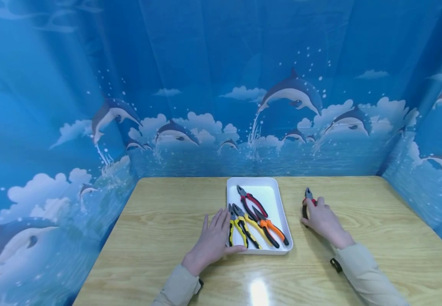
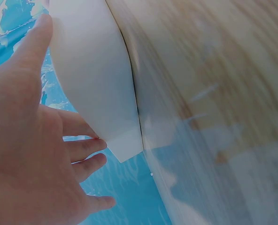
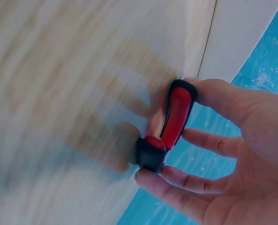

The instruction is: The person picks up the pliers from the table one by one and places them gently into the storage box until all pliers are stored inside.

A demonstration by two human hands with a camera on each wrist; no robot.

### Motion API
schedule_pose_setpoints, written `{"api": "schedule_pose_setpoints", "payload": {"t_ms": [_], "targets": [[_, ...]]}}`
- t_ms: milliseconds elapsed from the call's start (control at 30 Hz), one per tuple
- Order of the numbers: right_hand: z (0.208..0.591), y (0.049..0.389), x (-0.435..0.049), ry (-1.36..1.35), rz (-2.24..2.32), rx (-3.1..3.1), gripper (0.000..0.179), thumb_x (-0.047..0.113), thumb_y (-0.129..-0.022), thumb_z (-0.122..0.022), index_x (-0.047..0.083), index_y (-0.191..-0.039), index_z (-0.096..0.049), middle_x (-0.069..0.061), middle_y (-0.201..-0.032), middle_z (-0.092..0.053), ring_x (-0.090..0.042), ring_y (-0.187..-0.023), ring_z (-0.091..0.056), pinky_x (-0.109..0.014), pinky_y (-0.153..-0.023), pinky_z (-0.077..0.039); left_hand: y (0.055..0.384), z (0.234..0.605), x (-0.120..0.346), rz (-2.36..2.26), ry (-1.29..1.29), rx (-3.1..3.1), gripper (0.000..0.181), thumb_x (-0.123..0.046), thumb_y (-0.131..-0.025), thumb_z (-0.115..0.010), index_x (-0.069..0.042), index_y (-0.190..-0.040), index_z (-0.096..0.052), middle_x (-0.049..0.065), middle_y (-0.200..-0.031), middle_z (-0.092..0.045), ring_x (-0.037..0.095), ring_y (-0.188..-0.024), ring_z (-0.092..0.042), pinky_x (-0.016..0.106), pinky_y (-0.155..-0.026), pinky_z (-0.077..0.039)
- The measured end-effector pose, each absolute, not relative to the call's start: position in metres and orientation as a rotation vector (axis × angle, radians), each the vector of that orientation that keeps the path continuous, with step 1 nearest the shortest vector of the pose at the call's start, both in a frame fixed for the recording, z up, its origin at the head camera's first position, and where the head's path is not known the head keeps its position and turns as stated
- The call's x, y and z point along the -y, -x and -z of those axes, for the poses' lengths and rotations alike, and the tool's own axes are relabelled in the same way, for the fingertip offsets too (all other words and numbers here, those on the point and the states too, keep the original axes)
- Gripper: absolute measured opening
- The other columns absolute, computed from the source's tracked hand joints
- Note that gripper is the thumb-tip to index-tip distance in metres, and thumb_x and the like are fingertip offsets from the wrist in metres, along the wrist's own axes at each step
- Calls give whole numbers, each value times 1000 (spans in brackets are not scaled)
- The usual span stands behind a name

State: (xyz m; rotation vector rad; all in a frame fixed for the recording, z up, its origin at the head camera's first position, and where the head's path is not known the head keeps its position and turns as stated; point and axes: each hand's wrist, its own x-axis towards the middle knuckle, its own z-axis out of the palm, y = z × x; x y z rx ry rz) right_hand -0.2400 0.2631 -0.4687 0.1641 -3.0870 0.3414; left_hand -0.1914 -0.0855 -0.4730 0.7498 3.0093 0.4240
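My right hand (image 1: 325, 221) grips a pair of pliers (image 1: 308, 194) with red-and-black handles, right of the white tray (image 1: 268, 192). In the right wrist view, thumb and fingers are at either side of the handles (image 3: 179, 112), close over the table. My left hand (image 1: 214, 239) has its fingers straight along the tray's left side, thumb over the near rim; the left wrist view shows fingertips at the tray's white wall (image 2: 94, 70). Inside the tray lie red-and-black pliers (image 1: 251, 199), two yellow-and-black pliers (image 1: 240, 216) and orange-and-black pliers (image 1: 270, 225).
The tray stands on a wood-grain table (image 1: 159, 212), near its far edge. A blue curtain (image 1: 213, 85) printed with dolphins hangs behind the table and along both sides. Light glares off the table (image 1: 259, 291) in front of the tray.
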Motion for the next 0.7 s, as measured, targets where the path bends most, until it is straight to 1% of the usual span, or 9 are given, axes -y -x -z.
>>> {"api": "schedule_pose_setpoints", "payload": {"t_ms": [367, 600, 700], "targets": [[469, 235, -254, -156, -333, 3108, 55, 23, -88, -79, -3, -128, -51, -34, -104, -45, -36, -73, -53, -41, -53, -50, 192, 473, 86, -410, -759, -3018, 110, -74, -87, -58, 3, -158, -25, 22, -166, -19, 40, -153, -20, 68, -120, -15], [470, 228, -251, -193, -343, 3088, 54, 23, -87, -81, -2, -126, -53, -32, -103, -46, -33, -71, -53, -38, -51, -48, 192, 474, 86, -422, -763, -3014, 109, -73, -87, -59, 3, -158, -25, 22, -166, -20, 40, -152, -21, 68, -120, -16], [470, 227, -250, -191, -346, 3074, 58, 24, -87, -81, -6, -127, -52, -31, -102, -46, -33, -71, -53, -40, -51, -49, 192, 473, 86, -415, -757, -3013, 109, -73, -87, -59, 3, -158, -25, 22, -166, -19, 40, -152, -21, 68, -120, -16]]}}
